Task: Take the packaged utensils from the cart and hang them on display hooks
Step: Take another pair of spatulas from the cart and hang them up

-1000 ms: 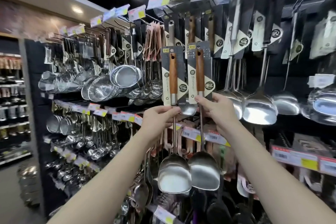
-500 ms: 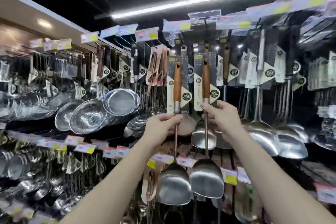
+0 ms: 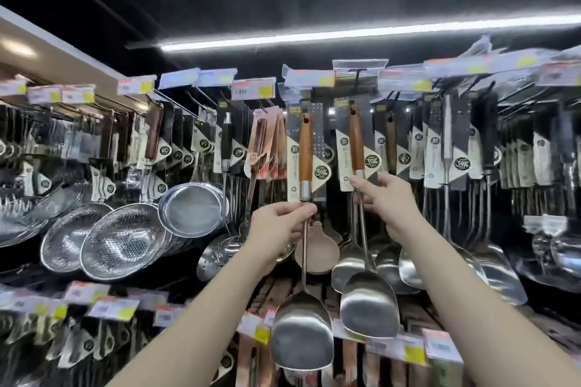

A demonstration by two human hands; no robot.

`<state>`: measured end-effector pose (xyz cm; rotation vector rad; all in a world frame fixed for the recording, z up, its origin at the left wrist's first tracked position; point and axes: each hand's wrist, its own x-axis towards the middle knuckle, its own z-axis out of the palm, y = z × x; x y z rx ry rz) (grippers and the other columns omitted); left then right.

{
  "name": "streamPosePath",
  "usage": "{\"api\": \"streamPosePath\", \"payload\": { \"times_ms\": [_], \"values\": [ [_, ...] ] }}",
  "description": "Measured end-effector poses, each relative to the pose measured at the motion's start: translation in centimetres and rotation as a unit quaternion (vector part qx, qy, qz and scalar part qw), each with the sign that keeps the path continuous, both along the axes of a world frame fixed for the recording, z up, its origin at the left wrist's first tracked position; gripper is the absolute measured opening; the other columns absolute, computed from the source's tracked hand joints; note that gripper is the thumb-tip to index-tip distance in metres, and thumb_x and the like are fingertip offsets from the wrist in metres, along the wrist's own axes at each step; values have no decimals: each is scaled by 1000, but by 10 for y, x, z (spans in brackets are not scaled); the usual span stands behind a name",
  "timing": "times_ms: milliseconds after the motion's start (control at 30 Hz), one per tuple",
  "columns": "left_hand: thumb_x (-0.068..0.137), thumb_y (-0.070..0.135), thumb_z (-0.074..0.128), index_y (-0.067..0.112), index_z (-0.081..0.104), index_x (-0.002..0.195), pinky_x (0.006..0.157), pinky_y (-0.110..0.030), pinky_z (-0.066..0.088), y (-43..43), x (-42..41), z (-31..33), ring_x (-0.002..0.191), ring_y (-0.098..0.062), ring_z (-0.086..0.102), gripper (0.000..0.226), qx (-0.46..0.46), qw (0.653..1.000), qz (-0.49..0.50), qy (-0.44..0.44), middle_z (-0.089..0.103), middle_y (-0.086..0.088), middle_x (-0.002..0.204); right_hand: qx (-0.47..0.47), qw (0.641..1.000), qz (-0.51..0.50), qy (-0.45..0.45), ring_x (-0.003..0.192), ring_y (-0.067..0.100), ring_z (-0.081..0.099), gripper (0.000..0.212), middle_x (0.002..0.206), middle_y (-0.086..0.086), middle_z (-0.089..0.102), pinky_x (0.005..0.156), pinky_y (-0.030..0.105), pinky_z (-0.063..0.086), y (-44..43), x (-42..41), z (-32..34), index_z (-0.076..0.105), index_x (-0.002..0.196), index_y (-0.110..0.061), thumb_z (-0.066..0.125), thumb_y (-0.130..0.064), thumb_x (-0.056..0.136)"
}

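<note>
I hold two packaged steel spatulas with wooden handles and dark cardboard sleeves up at the top row of hooks. My left hand (image 3: 278, 223) pinches the shaft of the left spatula (image 3: 305, 154) just below its handle; its blade hangs low. My right hand (image 3: 388, 198) grips the shaft of the right spatula (image 3: 356, 141), whose card top sits right under a black display hook (image 3: 358, 78) with an empty label holder. Whether either card is on a hook I cannot tell.
Similar packaged spatulas and ladles (image 3: 446, 148) hang densely to the right. Steel strainers and colanders (image 3: 122, 242) crowd the left shelves. Copper-coloured utensils (image 3: 267, 141) hang just left of my left spatula. Price tags (image 3: 253, 89) line every hook rail. The cart is out of sight.
Both hands have raised the two spatulas higher toward the top hooks, and my view has tilted upward so the ceiling light strip now shows fully.
</note>
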<state>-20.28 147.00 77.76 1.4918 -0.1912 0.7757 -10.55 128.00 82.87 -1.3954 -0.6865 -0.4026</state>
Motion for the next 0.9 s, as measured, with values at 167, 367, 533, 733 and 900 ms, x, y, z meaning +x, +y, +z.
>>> {"api": "streamPosePath", "payload": {
  "times_ms": [167, 367, 533, 733, 900],
  "values": [
    [87, 22, 83, 7, 80, 102, 57, -16, 49, 6, 8, 1, 53, -5, 55, 21, 4, 1000, -15, 7, 63, 7, 61, 5, 1000, 1, -15, 74, 19, 69, 12, 92, 8, 70, 74, 29, 60, 6, -5, 15, 71, 95, -10, 78, -19, 90],
    [84, 24, 85, 10, 82, 95, 73, -30, 54, 5, 15, 1, 72, -18, 61, 18, -3, 1000, -26, -3, 69, -4, 74, 3, 1000, -9, -11, 76, 20, 73, 28, 94, 11, 74, 90, 46, 60, 8, 5, 27, 73, 104, -4, 79, -27, 89],
    [83, 23, 85, 10, 82, 95, 71, -27, 54, 5, 20, 3, 66, -13, 60, 18, -8, 1000, -27, -4, 69, 1, 70, 3, 1000, -6, -13, 77, 21, 74, 29, 108, 18, 76, 90, 45, 61, 10, 12, 27, 74, 105, -5, 79, -29, 89],
    [84, 24, 85, 11, 82, 97, 78, -33, 57, 6, 26, 3, 72, -17, 62, 19, -12, 999, -37, -4, 70, -6, 78, 12, 1000, -1, -12, 80, 22, 74, 27, 108, 14, 77, 90, 44, 61, 13, 20, 25, 74, 106, -8, 79, -28, 89],
    [81, 25, 87, 11, 83, 93, 86, -43, 60, 8, 33, 2, 71, -18, 64, 19, -11, 999, -45, -2, 71, -6, 77, 25, 1000, 0, -14, 79, 23, 73, 30, 110, 17, 76, 88, 44, 60, 14, 29, 27, 73, 108, -6, 78, -28, 90]
  ]
}}
